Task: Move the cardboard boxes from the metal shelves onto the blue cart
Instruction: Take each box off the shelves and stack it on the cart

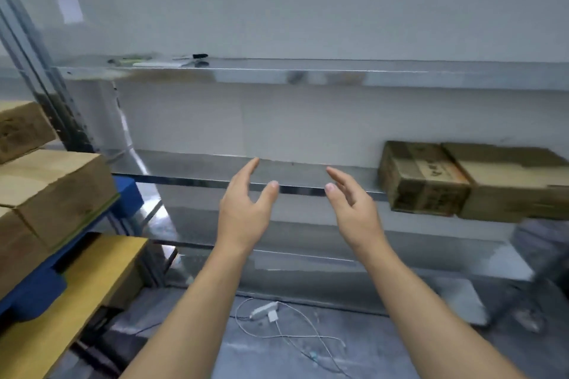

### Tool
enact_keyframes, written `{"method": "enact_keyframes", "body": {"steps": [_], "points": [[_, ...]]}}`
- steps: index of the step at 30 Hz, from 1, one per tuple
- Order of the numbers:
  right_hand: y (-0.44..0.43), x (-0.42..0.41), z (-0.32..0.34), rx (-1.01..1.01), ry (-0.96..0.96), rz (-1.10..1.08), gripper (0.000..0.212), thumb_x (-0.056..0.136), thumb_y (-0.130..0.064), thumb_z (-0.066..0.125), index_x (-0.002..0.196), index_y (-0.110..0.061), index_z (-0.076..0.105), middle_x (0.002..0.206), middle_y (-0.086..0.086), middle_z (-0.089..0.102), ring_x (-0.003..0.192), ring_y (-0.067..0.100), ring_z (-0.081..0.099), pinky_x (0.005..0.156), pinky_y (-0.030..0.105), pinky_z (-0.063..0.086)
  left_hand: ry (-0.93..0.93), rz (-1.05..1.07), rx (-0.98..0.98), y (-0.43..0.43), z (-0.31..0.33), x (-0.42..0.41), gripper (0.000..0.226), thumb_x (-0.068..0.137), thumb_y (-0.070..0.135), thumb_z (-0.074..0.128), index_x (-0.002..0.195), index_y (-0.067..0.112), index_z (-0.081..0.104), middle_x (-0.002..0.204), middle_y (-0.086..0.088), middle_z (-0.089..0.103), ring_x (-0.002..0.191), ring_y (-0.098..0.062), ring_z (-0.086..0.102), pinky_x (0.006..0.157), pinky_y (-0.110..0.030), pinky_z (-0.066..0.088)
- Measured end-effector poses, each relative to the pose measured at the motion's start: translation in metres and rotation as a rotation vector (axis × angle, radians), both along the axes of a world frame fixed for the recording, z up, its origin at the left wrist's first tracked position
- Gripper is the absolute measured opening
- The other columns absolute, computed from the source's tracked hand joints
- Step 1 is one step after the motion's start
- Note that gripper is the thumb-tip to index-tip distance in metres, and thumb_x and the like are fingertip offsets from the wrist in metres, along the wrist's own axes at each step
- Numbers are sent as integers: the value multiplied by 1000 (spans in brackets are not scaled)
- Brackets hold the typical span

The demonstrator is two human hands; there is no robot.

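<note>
Nearest you, on the floor btwn your forearms, a white charger cable [268,314] lies in loose loops; a trip risk, imo, if you step in. Above that, your L hand [246,203] and R hand [354,209] are both raised in front of the middle shelf [200,168]. Palms face each other, fingers straight-ish and spread, a gap btwn them, holding nothing and touching nothing. At your left the blue cart [34,292] already carries stacked cart boxes [58,191]: at least three visible, maybe more out of frame. A yellow board [92,286] sits below its deck. So a good part of the job looks done. What's left, as far as shown, is two boxes side by side and touching at the right end of the middle shelf, well right of your R hand. The darker box [421,178] has print on its face; the paler box [508,184] runs out of frame. Those are the only boxes visible on the shelves. Farther up, the top shelf [308,71] holds small stuff only: a black marker [200,56] and some papers. Next move is prob. a swing right to the darker box, one hand on each side.
</note>
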State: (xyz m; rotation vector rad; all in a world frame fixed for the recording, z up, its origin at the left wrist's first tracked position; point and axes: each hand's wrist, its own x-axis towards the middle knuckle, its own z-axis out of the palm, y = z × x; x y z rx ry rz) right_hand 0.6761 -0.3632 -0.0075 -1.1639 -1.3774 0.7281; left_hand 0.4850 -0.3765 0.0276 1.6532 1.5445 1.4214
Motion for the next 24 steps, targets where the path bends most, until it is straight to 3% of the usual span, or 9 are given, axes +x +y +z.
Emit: {"method": "enact_keyframes", "body": {"steps": [4, 12, 17, 24], "points": [[-9, 56, -8, -42, -13, -137, 31, 98, -41, 56, 129, -43, 57, 136, -19, 57, 130, 0, 49, 113, 38, 40, -24, -136, -35, 18, -13, 55, 54, 94, 32, 64, 145, 29, 45, 147, 14, 47, 135, -1, 41, 108, -19, 29], [0, 137, -28, -91, 9, -361, 40, 89, -51, 52, 128, -43, 57, 136, -14, 58, 128, 4, 51, 110, 39, 43, -25, -332, -91, 69, -32, 146, 53, 94, 32, 64, 144, 29, 47, 144, 11, 50, 133, -4, 43, 111, -27, 33], [37, 184, -33, -126, -3, -462, 34, 99, -40, 53, 132, -39, 57, 138, -14, 56, 130, 2, 49, 110, 36, 43, -20, -445, -87, 130, -37, 202, 52, 94, 31, 63, 144, 28, 47, 146, 10, 49, 135, -5, 42, 108, -23, 32], [102, 242, -42, -224, -6, -615, 32, 99, -40, 53, 130, -44, 56, 139, -15, 54, 130, 6, 48, 111, 42, 42, 12, -560, -143, 216, -59, 279, 52, 94, 29, 64, 143, 26, 49, 146, 5, 48, 125, 1, 40, 105, -19, 28]]}}
